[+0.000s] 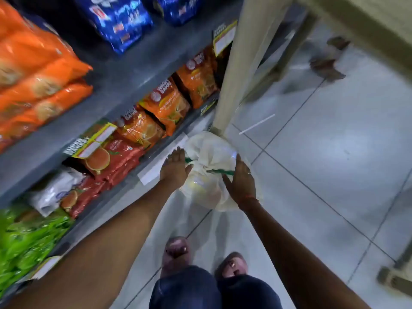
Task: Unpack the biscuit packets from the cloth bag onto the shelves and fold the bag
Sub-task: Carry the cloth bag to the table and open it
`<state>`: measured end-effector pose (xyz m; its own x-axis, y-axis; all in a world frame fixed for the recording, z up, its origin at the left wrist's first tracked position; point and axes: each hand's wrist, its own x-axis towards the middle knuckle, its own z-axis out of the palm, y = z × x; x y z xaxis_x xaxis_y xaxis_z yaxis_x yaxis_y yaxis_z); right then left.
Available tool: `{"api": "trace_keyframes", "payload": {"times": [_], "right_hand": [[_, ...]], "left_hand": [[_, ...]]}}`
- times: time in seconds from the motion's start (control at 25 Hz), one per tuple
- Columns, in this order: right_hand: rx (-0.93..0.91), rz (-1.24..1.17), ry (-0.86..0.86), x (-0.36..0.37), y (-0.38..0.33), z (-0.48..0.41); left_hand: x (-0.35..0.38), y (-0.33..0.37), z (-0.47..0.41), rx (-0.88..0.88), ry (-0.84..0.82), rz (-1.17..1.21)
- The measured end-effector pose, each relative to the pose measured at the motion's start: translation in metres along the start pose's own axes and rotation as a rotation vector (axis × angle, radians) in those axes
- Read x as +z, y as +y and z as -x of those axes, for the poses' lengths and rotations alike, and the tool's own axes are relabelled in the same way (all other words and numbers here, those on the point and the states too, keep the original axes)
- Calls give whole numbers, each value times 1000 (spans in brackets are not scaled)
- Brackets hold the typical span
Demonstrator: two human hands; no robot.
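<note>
A cream cloth bag (209,152) with green handles sits bulging on the tiled floor beside the shelf's foot. My left hand (175,169) is flat against the bag's left side, fingers spread. My right hand (242,179) is against its right side, fingers stretched out over a green handle (219,171). Neither hand has closed on anything. What is inside the bag is hidden. Grey shelves (124,70) on the left hold orange biscuit packets (167,105) on the low shelf and more orange packets (38,70) above.
Blue packets (116,21) lie on the top shelf, green packets (24,239) at the lower left. A cream pillar (240,63) rises just behind the bag. Another person's feet (326,68) stand at the far right. My own feet (200,257) are below the bag.
</note>
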<state>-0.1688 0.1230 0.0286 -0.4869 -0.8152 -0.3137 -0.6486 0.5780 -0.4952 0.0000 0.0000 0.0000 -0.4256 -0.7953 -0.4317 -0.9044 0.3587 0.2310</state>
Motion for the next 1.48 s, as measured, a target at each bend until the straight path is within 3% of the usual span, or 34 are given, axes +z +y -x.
{"api": "trace_keyframes", "payload": {"times": [0.16, 0.32, 0.52, 0.72, 0.84, 1.04, 1.28, 1.48], "right_hand": [[-2, 104, -305, 62, 32, -47], [-208, 367, -266, 102, 43, -79], [-178, 321, -465, 147, 41, -83], [14, -87, -224, 147, 37, -89], [-78, 40, -305, 151, 32, -90], [-210, 259, -237, 129, 21, -72], [-133, 175, -166, 37, -26, -21], [-38, 36, -50, -48, -69, 11]], "left_hand": [[53, -11, -47, 48, -80, -8], [88, -16, -75, 49, -172, 6], [104, -23, -96, 86, -195, -146], [109, -27, -101, 108, -210, -40], [107, -24, -98, 176, -76, -251], [86, -17, -73, 229, -105, -329], [-8, 18, 0, 113, -20, -56], [-94, 50, 52, 204, 95, 79]]}}
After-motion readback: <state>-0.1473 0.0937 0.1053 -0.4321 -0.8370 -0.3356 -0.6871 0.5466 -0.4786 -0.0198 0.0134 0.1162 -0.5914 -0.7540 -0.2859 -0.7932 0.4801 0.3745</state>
